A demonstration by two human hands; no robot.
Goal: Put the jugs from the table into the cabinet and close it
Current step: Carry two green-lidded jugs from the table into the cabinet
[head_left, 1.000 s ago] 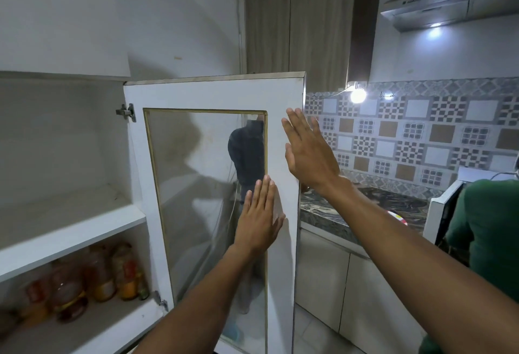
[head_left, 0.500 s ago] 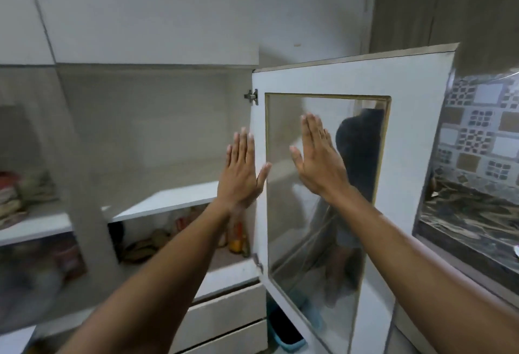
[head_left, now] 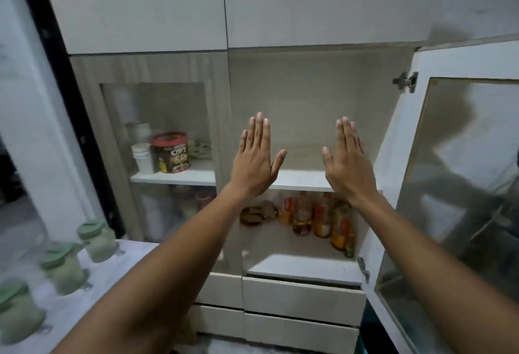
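Both hands off glass door point(head_left: 463, 185), now right of right hand point(head_left: 349, 165); left hand point(head_left: 254, 162) likewise flat, empty. Cabinet point(head_left: 309, 95) stands open; jugs point(head_left: 60, 266) wait on tabletop point(head_left: 112, 275), lower left of hands.

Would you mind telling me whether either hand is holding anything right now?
Nothing is held: the left hand and right hand are open and flat, touching nothing.
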